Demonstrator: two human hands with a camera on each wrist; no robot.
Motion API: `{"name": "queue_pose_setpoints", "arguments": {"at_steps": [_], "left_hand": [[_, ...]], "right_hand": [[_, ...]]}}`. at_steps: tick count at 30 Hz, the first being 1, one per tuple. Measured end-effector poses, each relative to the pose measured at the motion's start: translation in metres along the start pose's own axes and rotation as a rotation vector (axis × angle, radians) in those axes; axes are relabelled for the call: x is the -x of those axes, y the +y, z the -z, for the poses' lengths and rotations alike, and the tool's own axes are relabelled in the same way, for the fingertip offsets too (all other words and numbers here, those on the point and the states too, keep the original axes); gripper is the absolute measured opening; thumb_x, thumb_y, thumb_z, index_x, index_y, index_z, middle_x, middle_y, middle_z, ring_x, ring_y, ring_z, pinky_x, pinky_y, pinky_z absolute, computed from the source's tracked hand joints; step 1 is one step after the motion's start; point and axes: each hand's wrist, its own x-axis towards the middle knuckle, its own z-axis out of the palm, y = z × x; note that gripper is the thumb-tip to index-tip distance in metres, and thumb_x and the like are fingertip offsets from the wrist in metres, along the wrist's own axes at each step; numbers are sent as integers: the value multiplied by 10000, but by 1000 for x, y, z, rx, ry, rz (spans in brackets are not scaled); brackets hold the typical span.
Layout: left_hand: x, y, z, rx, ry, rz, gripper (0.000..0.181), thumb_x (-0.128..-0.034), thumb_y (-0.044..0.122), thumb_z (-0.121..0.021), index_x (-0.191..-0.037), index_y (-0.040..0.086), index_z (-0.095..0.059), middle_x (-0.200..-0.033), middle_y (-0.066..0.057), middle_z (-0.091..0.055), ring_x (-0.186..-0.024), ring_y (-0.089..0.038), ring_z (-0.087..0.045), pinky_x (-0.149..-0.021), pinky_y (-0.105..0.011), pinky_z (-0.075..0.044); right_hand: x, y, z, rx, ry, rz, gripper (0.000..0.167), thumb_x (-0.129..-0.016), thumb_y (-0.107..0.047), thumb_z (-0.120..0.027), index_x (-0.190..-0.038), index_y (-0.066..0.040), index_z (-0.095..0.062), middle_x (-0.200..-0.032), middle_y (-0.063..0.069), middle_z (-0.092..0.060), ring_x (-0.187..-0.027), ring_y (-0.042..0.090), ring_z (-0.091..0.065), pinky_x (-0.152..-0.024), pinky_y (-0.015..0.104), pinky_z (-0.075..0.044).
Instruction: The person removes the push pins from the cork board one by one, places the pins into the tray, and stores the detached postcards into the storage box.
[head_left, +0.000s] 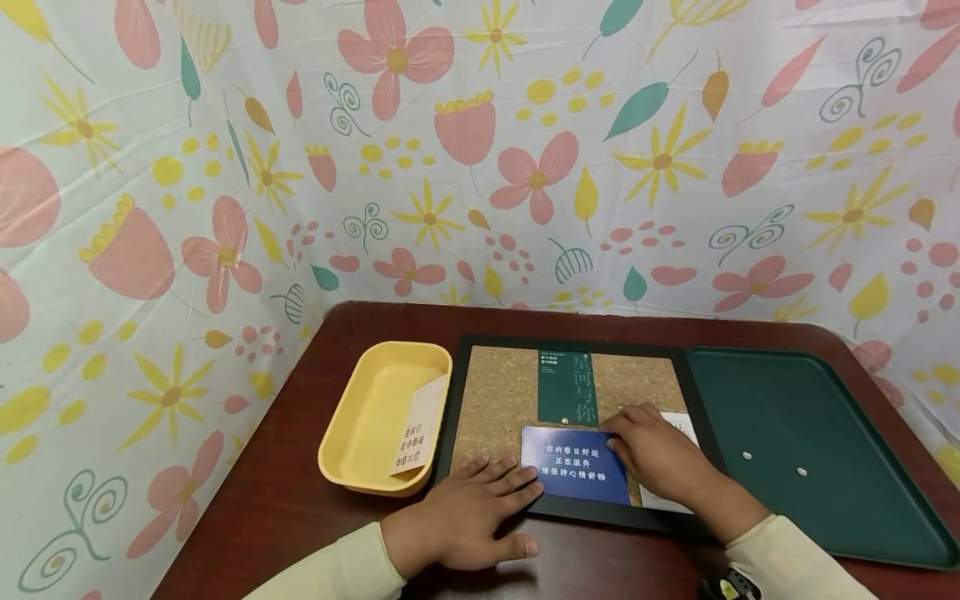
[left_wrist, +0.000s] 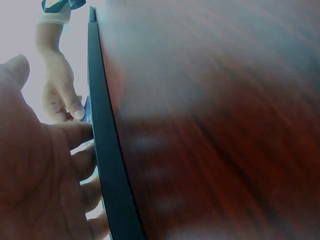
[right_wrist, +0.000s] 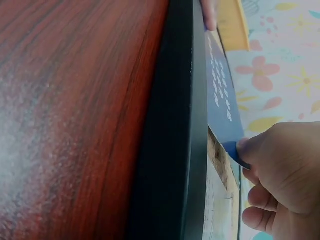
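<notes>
A blue card with white writing (head_left: pixel 573 479) lies at the lower middle of the black-framed cork board (head_left: pixel 495 392). My right hand (head_left: pixel 663 458) pinches its upper right corner; in the right wrist view the thumb of that hand (right_wrist: pixel 290 170) presses on the card (right_wrist: pixel 225 105), whose corner bends up. Spread flat, my left hand (head_left: pixel 472 517) rests over the board's lower edge with fingertips at the card's left edge. Above the blue card is a green card (head_left: pixel 558 387) with a pale pin (head_left: pixel 565 421) at its bottom edge. A white card (head_left: pixel 678 423) lies partly behind my right hand.
Left of the board stands a yellow bin (head_left: pixel 360 417) with a cream printed card (head_left: pixel 420 425) leaning inside. A dark green tray (head_left: pixel 795 408) on the right holds two pale pins (head_left: pixel 747 456). Floral cloth hangs behind the dark red table (head_left: pixel 262 508).
</notes>
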Motion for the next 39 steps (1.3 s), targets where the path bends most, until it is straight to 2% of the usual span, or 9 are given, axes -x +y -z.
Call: {"name": "queue_pose_setpoints", "arguments": {"at_steps": [4, 12, 17, 21, 25, 28, 32, 36, 39], "left_hand": [[-1, 0, -2, -13, 4, 1, 801, -984, 770, -127, -1639, 320, -229, -1687, 123, -153, -1559, -179, -89, -1236, -480, -140], [-1, -1, 0, 7, -16, 1, 766, -1003, 749, -159, -1642, 328, -206, -1690, 131, -106, -1558, -162, -64, -1238, -482, -127], [0, -2, 0, 28, -17, 2, 745, -1009, 740, -163, -1639, 345, -189, -1692, 139, -53, -1558, -156, -52, -1238, -485, -123], [0, -2, 0, 35, -2, -9, 720, -1025, 715, -180, -1639, 341, -200, -1695, 133, -37, -1558, -160, -57, -1236, -491, -138], [0, -2, 1, 34, 15, -19, 701, -1044, 683, -219, -1638, 312, -238, -1704, 106, -64, -1559, -175, -82, -1230, -498, -165], [0, -3, 1, 33, 21, -27, 683, -1055, 659, -243, -1635, 299, -265, -1703, 80, -113, -1557, -190, -107, -1225, -496, -186], [-1, -3, 4, 43, 35, -44, 661, -1069, 626, -270, -1624, 270, -320, -1683, 42, -224, -1546, -206, -176, -1214, -470, -234], [-1, -3, 9, 66, 98, -73, 634, -1081, 590, -304, -1566, 212, -454, -1603, 14, -409, -1490, -197, -333, -1173, -438, -331], [0, -3, 17, 84, 189, -103, 578, -1085, 558, -351, -1466, 185, -576, -1498, 37, -536, -1410, -157, -454, -1127, -417, -401]], "right_hand": [[0, -1, 1, -16, -6, -29, 178, -940, -86, -748, -1117, -98, -742, -1079, 50, -678, -1017, 278, -609, -884, 484, -528], [-3, -1, 4, -147, -78, -115, 153, -962, -78, -716, -1110, -113, -740, -1027, -3, -722, -935, 218, -666, -762, 447, -552], [-3, 0, 6, -261, -102, -208, 123, -1006, -85, -654, -1109, -92, -721, -902, -53, -680, -756, 87, -586, -643, 342, -482], [-1, 2, 9, -341, -71, -278, 131, -1033, -93, -608, -1127, -62, -693, -756, -65, -589, -612, 87, -490, -542, 295, -403], [1, 4, 12, -433, -4, -330, 134, -1032, -74, -595, -1130, -30, -675, -788, -19, -606, -640, 130, -493, -533, 293, -387], [1, 5, 15, -531, 3, -384, 150, -1029, -67, -585, -1137, 1, -664, -885, 27, -662, -728, 162, -552, -562, 297, -421], [3, 6, 18, -688, -52, -475, 173, -1028, -65, -556, -1150, 46, -610, -916, 87, -678, -804, 215, -601, -608, 301, -466], [5, 5, 19, -838, -103, -560, 196, -1015, -60, -548, -1163, 68, -549, -926, 129, -674, -818, 240, -610, -632, 309, -481], [6, 4, 21, -934, -137, -620, 259, -1018, -83, -548, -1208, 87, -503, -930, 139, -659, -773, 232, -595, -591, 321, -472]]}}
